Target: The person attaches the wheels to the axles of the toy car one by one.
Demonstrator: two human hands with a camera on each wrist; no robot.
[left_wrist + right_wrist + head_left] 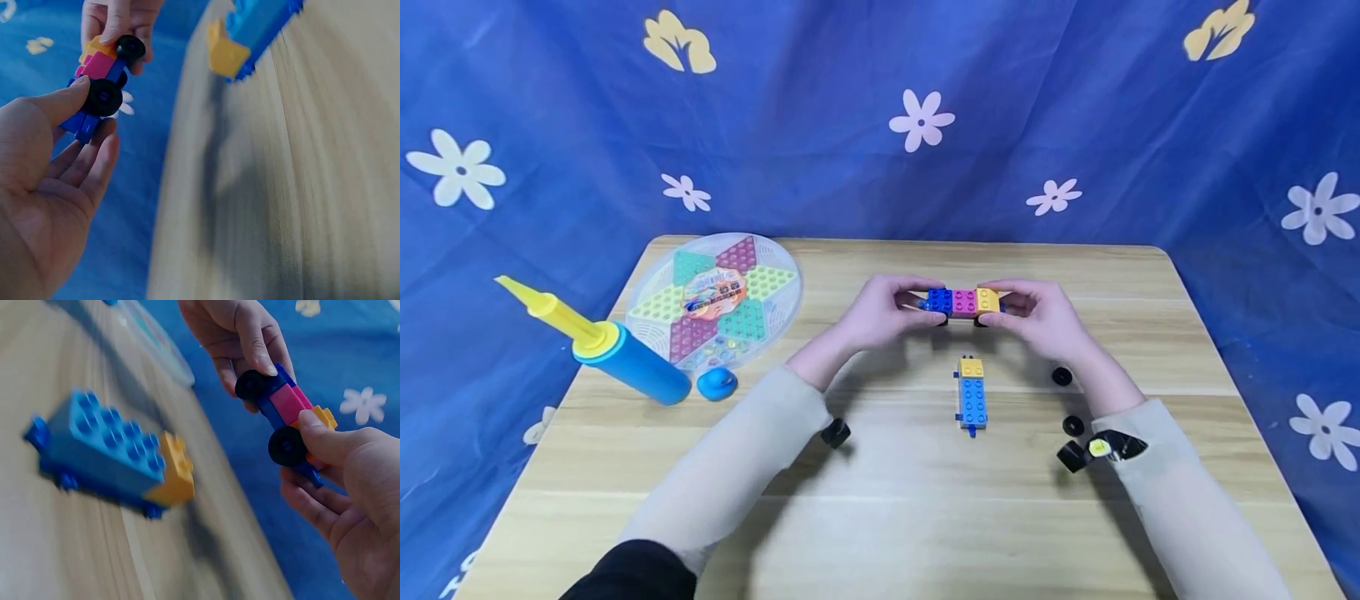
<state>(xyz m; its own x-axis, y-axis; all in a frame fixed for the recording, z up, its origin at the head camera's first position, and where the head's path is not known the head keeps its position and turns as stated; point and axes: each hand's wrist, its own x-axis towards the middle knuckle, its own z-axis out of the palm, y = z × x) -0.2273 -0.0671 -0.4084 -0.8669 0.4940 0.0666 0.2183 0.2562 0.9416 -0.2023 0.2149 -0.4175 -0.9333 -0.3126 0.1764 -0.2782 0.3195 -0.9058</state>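
Observation:
Both hands hold a toy brick car [964, 302] with blue, pink and yellow blocks on a blue base with black wheels. My left hand [887, 312] pinches its blue end between thumb and fingers. The yellow end is gripped by my right hand [1041, 317]. Black wheels [104, 97] show along its side in the left wrist view. Nearer to me on the table lies a second car body [972, 398], light blue with a yellow block, with bare blue axle stubs [67, 481] and no wheels on them.
Loose black wheels [1072, 426] lie right of the second body, with one more wheel [836, 432] by the left forearm. At the table's left are a blue and yellow pump [636, 362], a small blue rubber duck [717, 383] and a round game board [790, 287].

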